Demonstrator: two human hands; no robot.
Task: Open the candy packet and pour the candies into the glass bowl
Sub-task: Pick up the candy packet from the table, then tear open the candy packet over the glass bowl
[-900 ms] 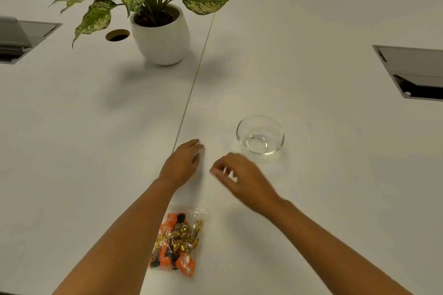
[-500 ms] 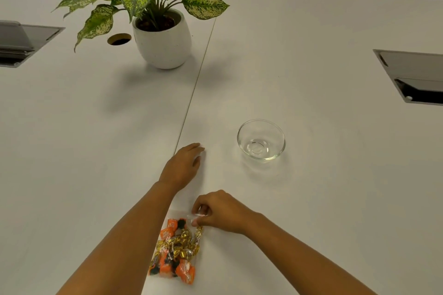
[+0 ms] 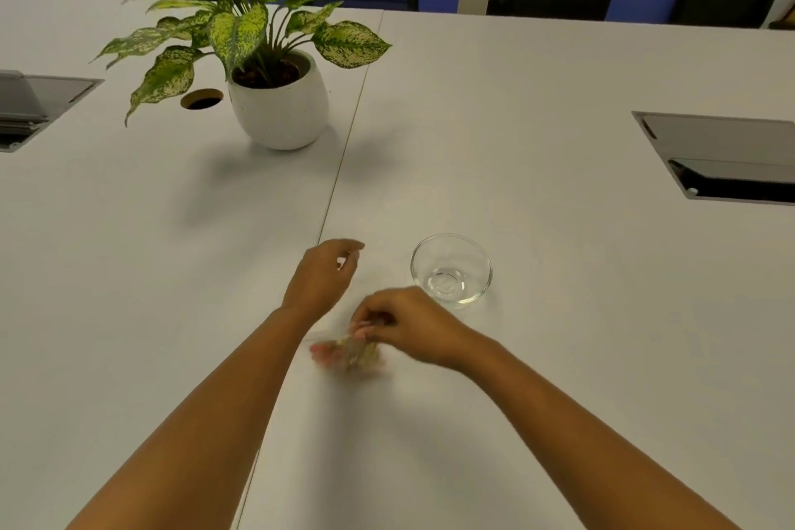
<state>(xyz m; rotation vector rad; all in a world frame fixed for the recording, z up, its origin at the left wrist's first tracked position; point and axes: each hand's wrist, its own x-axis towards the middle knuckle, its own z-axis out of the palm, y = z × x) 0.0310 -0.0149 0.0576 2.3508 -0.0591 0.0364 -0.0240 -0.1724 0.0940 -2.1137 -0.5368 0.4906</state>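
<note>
The right hand (image 3: pixel 408 325) pinches the top edge of the candy packet (image 3: pixel 346 353), blurred, just above the worktop (image 3: pixel 559 357) toward its near edge; the left hand (image 3: pixel 320 278) hovers loosely curled, holding nothing. The glass bowl (image 3: pixel 451 269) stands empty just beyond. The packet is probably light, soft and crinkly, best gripped at its sealed top corners.

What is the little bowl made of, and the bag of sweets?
The bowl looks like clear, shiny glass: the table shows through it. The sweet bag, pinched by the right hand, seems thin see-through plastic, though it is blurred.
</note>
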